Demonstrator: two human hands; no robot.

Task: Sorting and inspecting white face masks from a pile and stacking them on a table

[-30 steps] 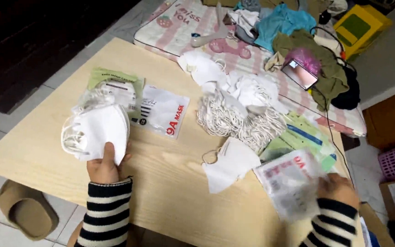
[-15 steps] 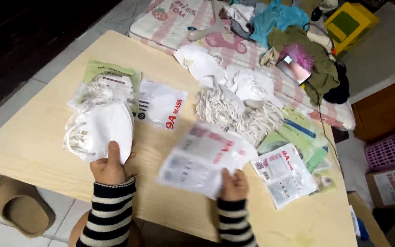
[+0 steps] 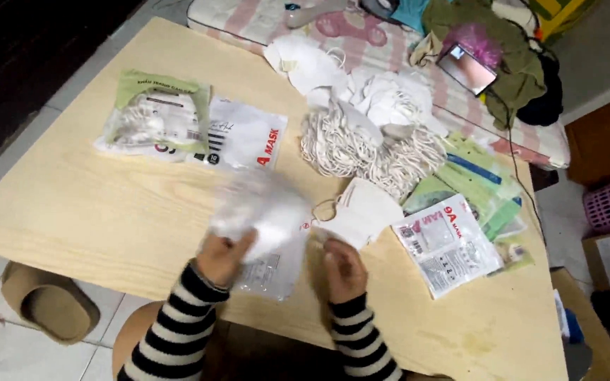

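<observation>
1. The left hand (image 3: 222, 255) grips a stack of white masks (image 3: 259, 208), blurred by motion, which rises above the fingers over the near middle of the wooden table (image 3: 79, 212).
2. A clear plastic packet (image 3: 271, 267) lies under and just right of that hand, between both hands.
3. The right hand (image 3: 344, 268) is curled, fingers bent inward; I cannot tell whether it pinches the packet edge.
4. A single folded white mask (image 3: 361, 212) lies just beyond the right hand, touching a printed packet's neighbour area.
5. A pile of white ear loops (image 3: 372, 148) sits farther back.
6. A green packet (image 3: 157, 113) lies far left.
</observation>
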